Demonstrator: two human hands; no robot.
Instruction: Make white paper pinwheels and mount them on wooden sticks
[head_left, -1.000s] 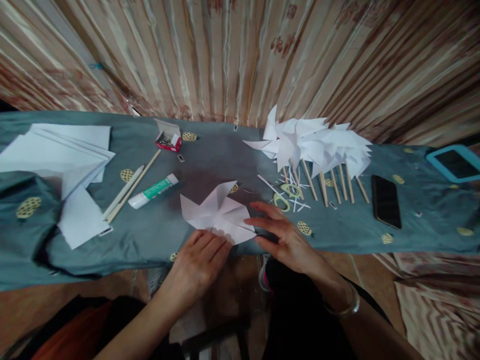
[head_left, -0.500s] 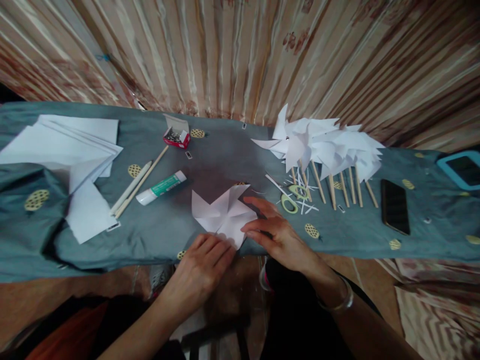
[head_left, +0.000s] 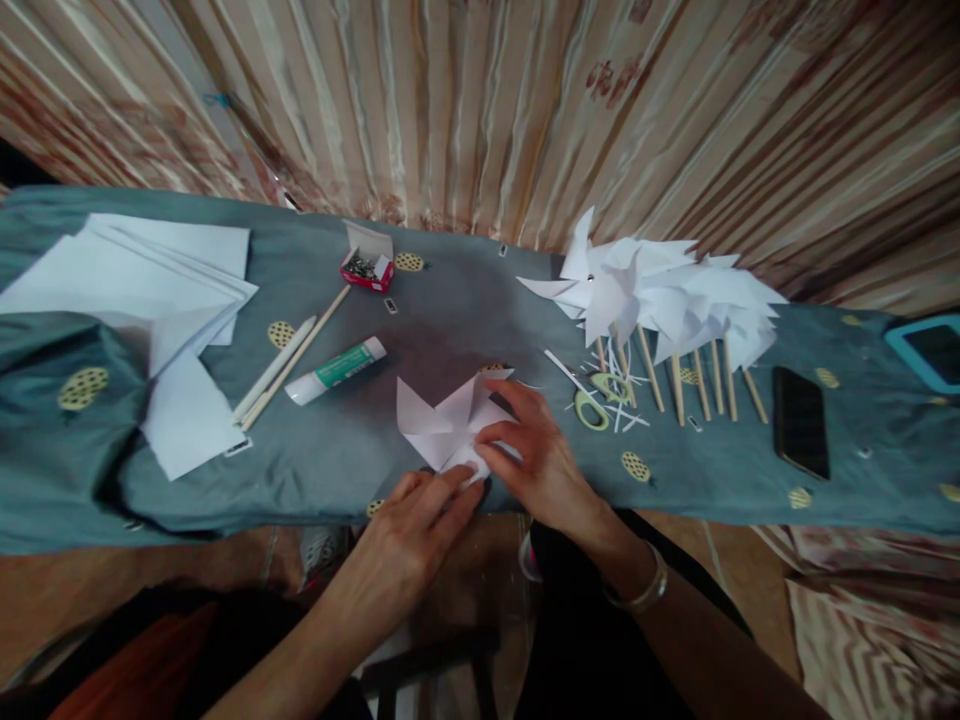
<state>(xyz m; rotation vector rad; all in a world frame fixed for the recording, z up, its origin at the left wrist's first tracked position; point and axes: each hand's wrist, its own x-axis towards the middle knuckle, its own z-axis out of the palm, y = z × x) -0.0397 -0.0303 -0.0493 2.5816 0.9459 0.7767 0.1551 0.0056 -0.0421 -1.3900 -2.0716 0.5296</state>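
A white paper pinwheel [head_left: 433,425] with folded blades lies near the table's front edge, between my hands. My left hand [head_left: 420,515] has its fingers together on the pinwheel's lower edge, holding it against the cloth. Bent over its right side, my right hand [head_left: 536,455] grips a blade with thumb and fingers, which hide part of the paper. To the left lies a glue stick [head_left: 337,371] with a green label. Green-handled scissors [head_left: 592,409] rest on thin paper strips to the right.
Finished pinwheels [head_left: 675,295] on wooden sticks overlap at the back right. Nearby are a dark phone [head_left: 801,422] and a blue-framed device [head_left: 930,352]. Leftward lie paper sheets [head_left: 191,425], a white pencil-like stick [head_left: 276,368], a wooden stick [head_left: 319,328] and an open red box [head_left: 367,268] of metal pins.
My right hand has moved left and inward over the pinwheel, drawing its right blade toward the middle. My left hand stays at the lower edge. The view has shifted slightly.
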